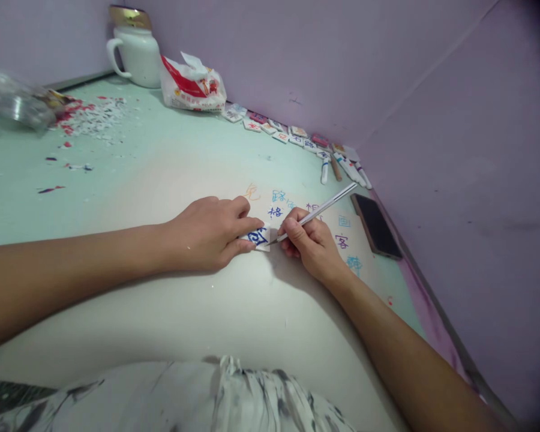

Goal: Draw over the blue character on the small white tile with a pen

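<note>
My left hand (216, 231) rests on the pale green table (162, 174), its fingers closed and pinching a small white tile (258, 236) with a blue character on it. My right hand (308, 243) is closed round a thin silver tool (321, 208) held like a pen. The tool's tip touches the right edge of the tile. Blue, purple and orange characters are scattered on the table just beyond both hands.
A black phone (377, 225) lies right of my right hand by the wall. A row of small tiles (292, 135) and markers (351, 170) lines the purple wall. A white jug (137, 51), a plastic bag (191, 84), a clear bag (13, 102) and scraps (92, 117) lie at the back left.
</note>
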Motion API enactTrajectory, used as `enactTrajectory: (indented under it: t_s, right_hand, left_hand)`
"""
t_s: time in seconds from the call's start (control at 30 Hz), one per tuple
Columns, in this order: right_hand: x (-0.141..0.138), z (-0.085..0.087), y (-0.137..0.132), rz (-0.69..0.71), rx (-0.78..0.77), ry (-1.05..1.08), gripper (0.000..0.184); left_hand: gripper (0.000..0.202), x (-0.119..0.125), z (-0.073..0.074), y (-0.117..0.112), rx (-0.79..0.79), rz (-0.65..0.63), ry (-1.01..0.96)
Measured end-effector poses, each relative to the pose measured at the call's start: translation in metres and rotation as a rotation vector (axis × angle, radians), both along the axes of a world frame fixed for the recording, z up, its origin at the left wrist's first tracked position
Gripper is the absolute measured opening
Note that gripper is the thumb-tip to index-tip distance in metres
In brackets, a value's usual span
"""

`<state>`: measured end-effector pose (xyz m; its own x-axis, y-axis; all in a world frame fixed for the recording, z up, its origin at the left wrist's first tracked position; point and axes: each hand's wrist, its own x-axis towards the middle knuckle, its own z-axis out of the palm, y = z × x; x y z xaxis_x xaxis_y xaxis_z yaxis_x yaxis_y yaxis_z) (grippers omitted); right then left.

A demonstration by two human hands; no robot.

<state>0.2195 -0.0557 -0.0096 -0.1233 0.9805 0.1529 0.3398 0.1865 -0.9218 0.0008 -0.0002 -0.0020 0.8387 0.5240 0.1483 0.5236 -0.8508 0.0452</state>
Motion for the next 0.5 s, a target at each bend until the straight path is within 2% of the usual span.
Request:
enactTrajectory:
  t_s: [0.27,0.5]
  right_hand:
    - [-0.0024,0.0027,-0.001,-0.019,0.016,0.058,0.051]
    - [-0.0022,0.0009,-0.0013,-0.002,-0.002,0.023,0.037]
  left_hand:
    - [0.038,0.0008,0.002,-0.0001,-0.025,0.022,0.01]
    - [0.04,0.0001,0.0047,-0.0006,-0.043,0.02,0.023]
